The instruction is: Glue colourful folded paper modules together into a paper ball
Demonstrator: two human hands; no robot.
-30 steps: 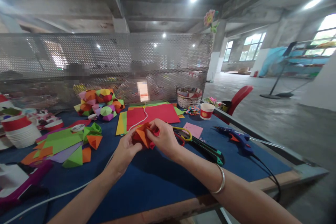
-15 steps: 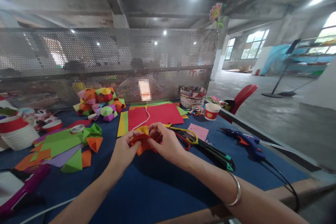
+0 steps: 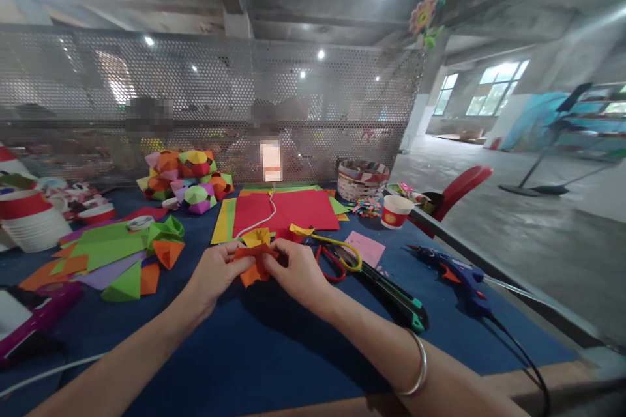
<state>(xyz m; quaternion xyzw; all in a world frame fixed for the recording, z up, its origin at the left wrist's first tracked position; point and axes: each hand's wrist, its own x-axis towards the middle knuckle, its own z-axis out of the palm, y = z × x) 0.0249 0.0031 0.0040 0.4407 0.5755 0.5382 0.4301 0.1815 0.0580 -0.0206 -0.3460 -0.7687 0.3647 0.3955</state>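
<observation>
Both my hands hold a folded paper piece point(image 3: 254, 260) in orange, red and yellow, just above the blue table cover point(image 3: 274, 352). My left hand point(image 3: 212, 270) pinches its left side. My right hand point(image 3: 296, 270) grips its right side, a silver bangle on that wrist. Red-and-yellow scissors point(image 3: 337, 257) lie just right of my right hand. A black-and-green utility knife point(image 3: 396, 296) rests beyond them.
Red and yellow paper sheets point(image 3: 286, 212) lie ahead. Folded coloured pieces point(image 3: 127, 260) spread at left, paper balls point(image 3: 188, 182) behind them. A blue glue gun point(image 3: 460, 273) with cord sits right. A paper cup point(image 3: 396, 210) and basket point(image 3: 362, 179) stand by the mesh screen point(image 3: 220, 111).
My hands have lowered the paper piece toward the table and turned it; a yellow flap now shows on top. The view shifted slightly.
</observation>
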